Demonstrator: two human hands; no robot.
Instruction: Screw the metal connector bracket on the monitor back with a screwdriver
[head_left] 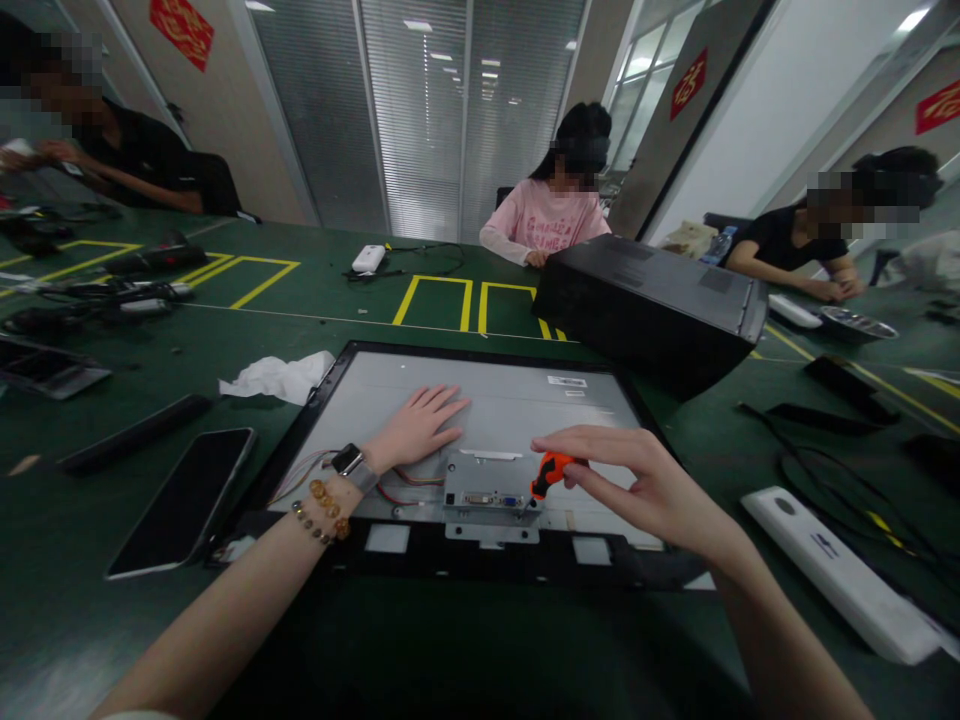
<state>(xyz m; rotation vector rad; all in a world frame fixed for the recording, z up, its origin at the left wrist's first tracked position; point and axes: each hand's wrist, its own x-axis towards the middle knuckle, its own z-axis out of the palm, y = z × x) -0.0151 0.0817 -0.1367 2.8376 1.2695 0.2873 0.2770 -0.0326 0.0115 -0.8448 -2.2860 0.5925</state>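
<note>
Head view, and from where I sit, far off, I have the monitor panel lying back side up on the green table, right in front of the person, with a metal connector bracket near its close edge. The left hand grips nothing; its fingers are spread flat over the panel's grey back, bracing it as I judge it. The right hand has the orange-and-black screwdriver pinched lightly between thumb and fingertips, the handle leaning and its lower end at the bracket, just beside the blue VGA port. I take the step in hand to be work on a fastener there, though I can't tell whether it is going in or coming out (nor can I make out if the tip is seated). To my mind the next move calls for lining the shaft up with the screw head, then turning under steady pressure, clear of the port and of the thin wires at the bracket's left.
</note>
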